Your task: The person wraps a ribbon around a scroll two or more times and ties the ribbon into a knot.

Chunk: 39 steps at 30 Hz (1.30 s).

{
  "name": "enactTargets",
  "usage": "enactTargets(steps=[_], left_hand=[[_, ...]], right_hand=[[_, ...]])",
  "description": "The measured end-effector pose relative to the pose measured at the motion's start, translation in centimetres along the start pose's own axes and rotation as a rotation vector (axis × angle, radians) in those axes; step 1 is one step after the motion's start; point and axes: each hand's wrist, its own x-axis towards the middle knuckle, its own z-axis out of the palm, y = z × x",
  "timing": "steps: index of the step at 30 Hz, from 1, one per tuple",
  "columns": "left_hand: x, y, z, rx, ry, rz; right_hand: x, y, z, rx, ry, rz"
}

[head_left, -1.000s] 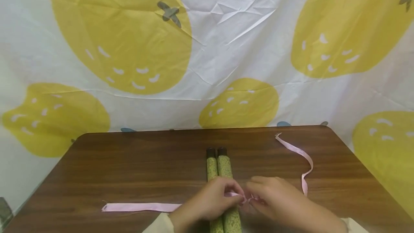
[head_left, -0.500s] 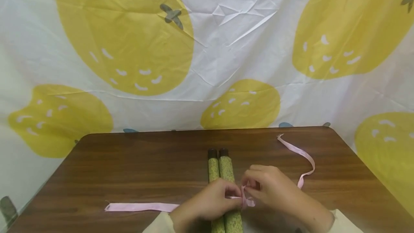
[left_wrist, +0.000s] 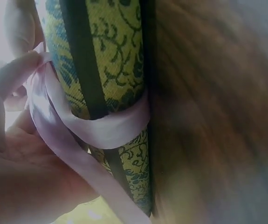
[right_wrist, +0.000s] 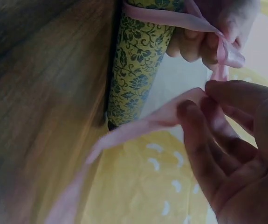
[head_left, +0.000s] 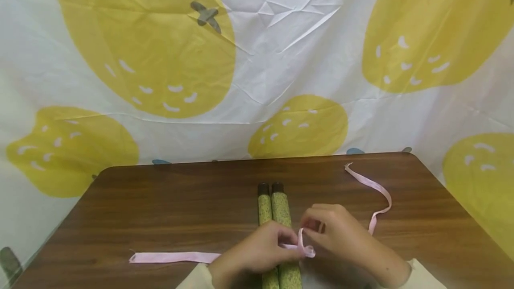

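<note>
Two yellow-green brocade rolls (head_left: 282,208) with dark end caps lie side by side, pointing away from me. A pink satin ribbon (left_wrist: 113,130) wraps around them in the left wrist view. My left hand (head_left: 261,246) lies across the rolls and pinches the ribbon at their right side. Just to the right, my right hand (head_left: 341,231) pinches another stretch of ribbon (right_wrist: 145,123) between thumb and fingertips, raised a little. Between the hands a small ribbon loop (right_wrist: 231,57) sticks out. One ribbon end (head_left: 172,258) lies flat on the left.
The brown wood-grain table (head_left: 180,208) spreads on both sides of the rolls. The ribbon's other end (head_left: 373,186) curves across its right side toward the back edge. Behind hangs a white cloth (head_left: 257,57) printed with large yellow lemons.
My right hand has lifted slightly away from the left, drawing the ribbon up, and a small loop now shows between them. The left hand stays almost in place.
</note>
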Motion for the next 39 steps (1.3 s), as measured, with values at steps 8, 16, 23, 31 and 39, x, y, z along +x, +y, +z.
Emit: enactTargets(steps=[8, 16, 23, 31, 39], left_hand=[[0.0, -0.1, -0.5, -0.011, 0.015, -0.004], [-0.3, -0.4, -0.9, -0.072, 0.021, -0.015], [-0.8, -0.9, -0.9, -0.123, 0.010, -0.034], [-1.4, -1.5, -1.1, -0.184, 0.025, -0.017], [-1.5, -1.4, -1.2, -0.188, 0.022, -0.006]], right_hand=[[0.0, -0.7, -2.2, 0.050, -0.178, 0.063], [0.0, -1.3, -1.3, 0.033, -0.262, 0.019], [-0.3, -1.3, 0.0, 0.079, -0.243, 0.026], [0.7, -0.9, 0.8, 0.217, -0.260, 0.006], [0.8, -0.4, 0.4, 0.329, -0.272, 0.030]])
